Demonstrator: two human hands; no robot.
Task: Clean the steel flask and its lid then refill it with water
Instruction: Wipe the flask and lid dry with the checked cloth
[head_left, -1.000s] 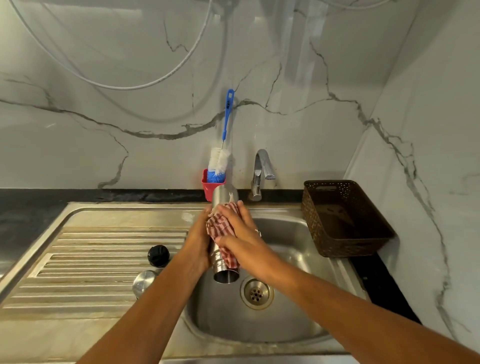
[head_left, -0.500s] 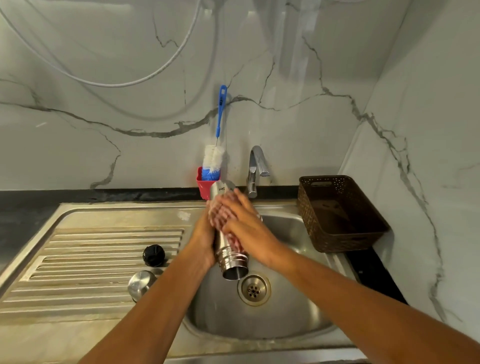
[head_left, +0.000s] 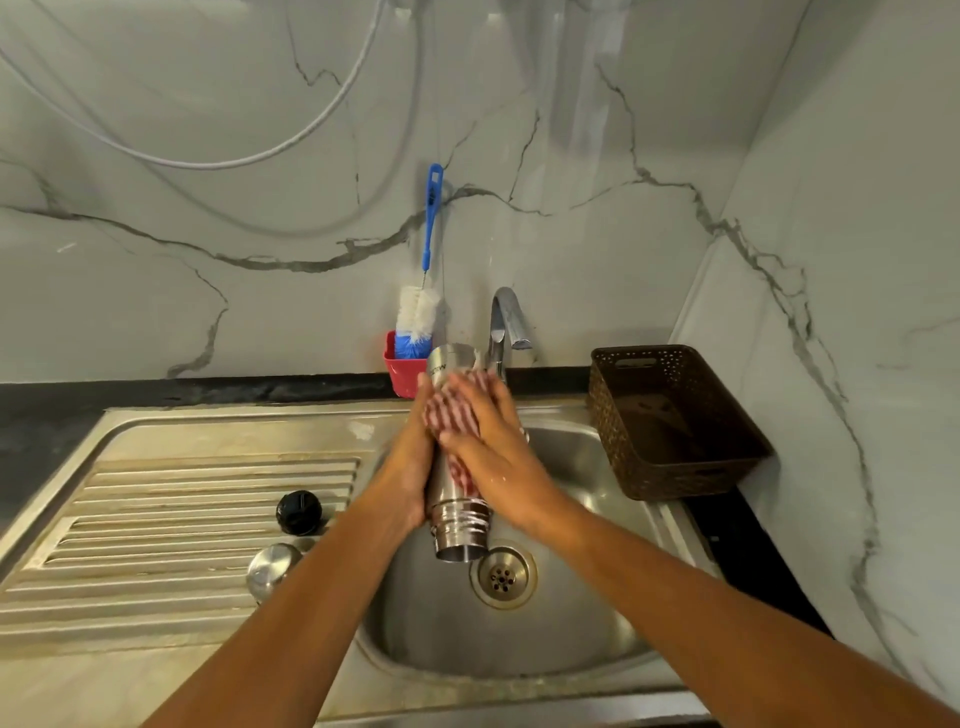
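Curling round the steel flask (head_left: 460, 525), left grip (head_left: 410, 478) holds it; right grip (head_left: 498, 452) — flat — presses cloth (head_left: 452, 415).

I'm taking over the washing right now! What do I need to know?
Left hand grips the steel flask, tilted, open end down, over the steel sink basin.
Right hand presses the red-and-white checked cloth on it.
Black round lid and shiny steel cap lie on the draining board.
Done: wiping underway.
Left: finish wiping, check lid, refill.
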